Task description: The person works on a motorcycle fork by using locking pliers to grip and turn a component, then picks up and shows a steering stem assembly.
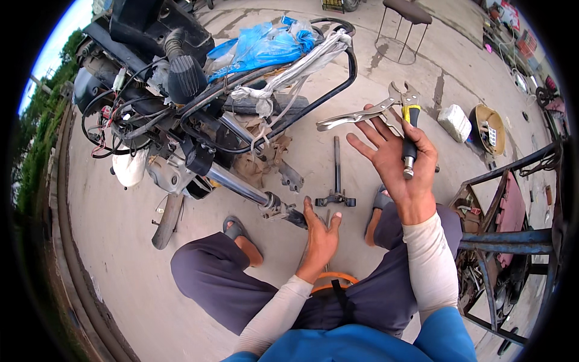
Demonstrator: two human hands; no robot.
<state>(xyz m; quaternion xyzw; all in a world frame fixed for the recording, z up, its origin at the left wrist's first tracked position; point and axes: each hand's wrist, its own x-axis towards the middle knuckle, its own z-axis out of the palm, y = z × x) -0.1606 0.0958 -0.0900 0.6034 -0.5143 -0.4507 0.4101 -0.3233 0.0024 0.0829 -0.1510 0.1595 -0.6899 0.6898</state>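
Holding locking pliers [386, 106] in right hand [403, 163], left hand [321, 242] open, roomy concrete [356, 175] between vehicle [199, 158] and rack [506, 241] edge

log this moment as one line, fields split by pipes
left hand: open, beside fork leg | right hand: palm up, holding yellow-black tool, locking pliers at fingers | ground: T-shaped stem

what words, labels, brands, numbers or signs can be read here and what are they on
None can be read.
Dark board with yellow markings, top edge: too small and cut off.
Red-and-white panel, upper right: too blurred.
Locking pliers and yellow-and-black tool: no legible marking.
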